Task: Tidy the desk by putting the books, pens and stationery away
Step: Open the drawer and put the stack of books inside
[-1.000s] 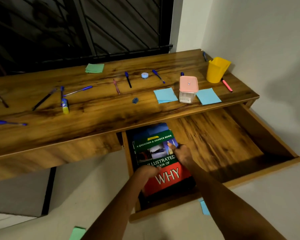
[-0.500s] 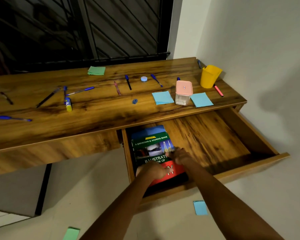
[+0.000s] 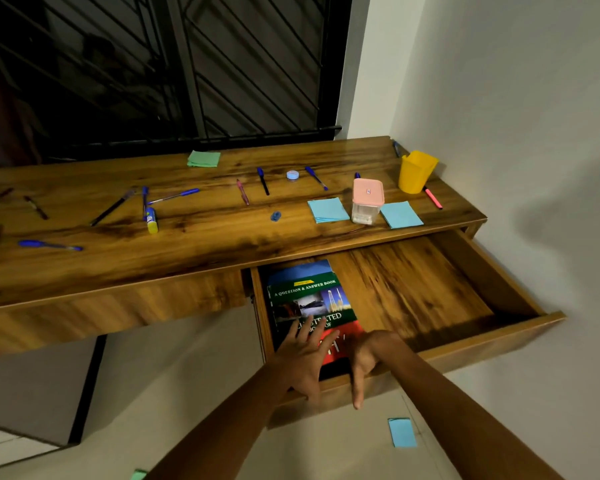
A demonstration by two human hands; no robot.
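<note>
Books [image 3: 309, 303] lie stacked at the left end of the open drawer [image 3: 430, 289], a green and red one on top of a blue one, so that part of the tidying looks done. Both hands hover over the stack's near end with nothing in them: the left hand [image 3: 305, 355] has its fingers spread flat over the red part of the cover, and the right hand [image 3: 368, 355] hangs just beside it, fingers loosely extended down past the drawer's front edge. On the desk [image 3: 222, 244] the rest waits: pens [image 3: 174, 195] scattered along the top, a glue stick [image 3: 151, 220], 2 blue note pads [image 3: 328, 210], a green pad [image 3: 203, 158] at the back, a pink-lidded box [image 3: 367, 202] and a yellow cup [image 3: 415, 171] near the wall. My worry is the drawer itself: it stands far out, and leaning on its front while reaching for the pens could strain it or knock a hip. The pens are round and lie loose, so a careless sweep may roll some off the front edge into the drawer or onto the floor, where a blue slip [image 3: 402, 433] already lies. The box sits near the desk's front edge and could be tipped by a passing sleeve or arm.
</note>
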